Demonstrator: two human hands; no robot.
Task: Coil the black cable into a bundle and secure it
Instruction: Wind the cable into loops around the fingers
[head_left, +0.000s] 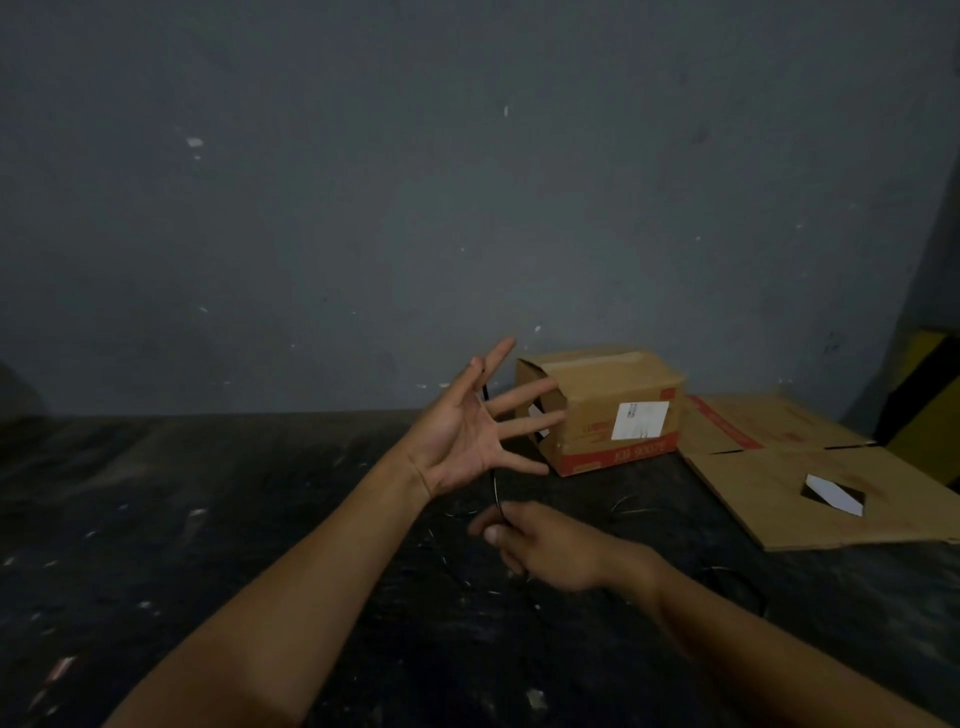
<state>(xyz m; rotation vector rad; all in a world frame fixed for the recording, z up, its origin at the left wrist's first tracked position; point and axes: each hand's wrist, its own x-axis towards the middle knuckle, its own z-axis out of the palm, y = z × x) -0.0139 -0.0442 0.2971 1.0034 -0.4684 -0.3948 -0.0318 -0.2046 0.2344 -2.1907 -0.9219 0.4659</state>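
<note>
A dark, scuffed table (218, 545) runs back to a grey wall (363, 182), and the work takes place just short of its far edge. Toward the far right corner lies a flattened sheet of cardboard (831, 499), and just left of it a cardboard box (613, 410) sits on its side against the wall; both are apart from the hands and seem merely pushed aside.

The left hand (462, 441) is raised with palm open and fingers (530, 421) spread wide, apparently to serve as a frame for winding loops. The black cable (496, 491) passes behind these fingers near the thumb and drops from the palm's lower edge to the right hand (540, 545), whose blurred fingers pinch it just below, probably to feed and tension the next turn. The slack trails on the table toward the near right, one loop lying beside the right forearm. Few turns show, so I judge the coiling barely begun and the securing not yet done.
</note>
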